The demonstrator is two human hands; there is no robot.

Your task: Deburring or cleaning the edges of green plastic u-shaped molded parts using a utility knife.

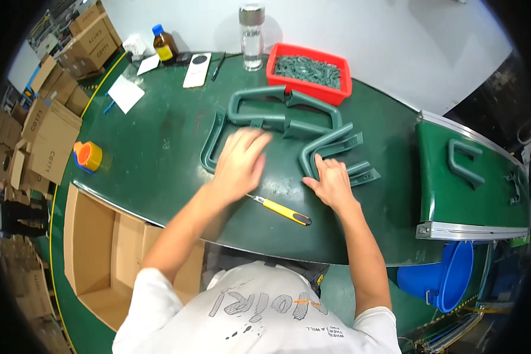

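Green bracket [327, 139] under right hand's [334, 182] fingertips, closure undetermined; likely light, stiff, smooth, best held at the bend. Left hand [241, 159] blurred, grip undetermined, beside another bracket [211, 140]

Factory workshop, 1 conveyor belt [454, 203], stacked cartons [56, 141]

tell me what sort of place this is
Most likely a factory or workshop floor: cardboard boxes are piled along the left, what looks like a conveyor belt stands at the right, and several similar green bent parts lie on the green worktable.
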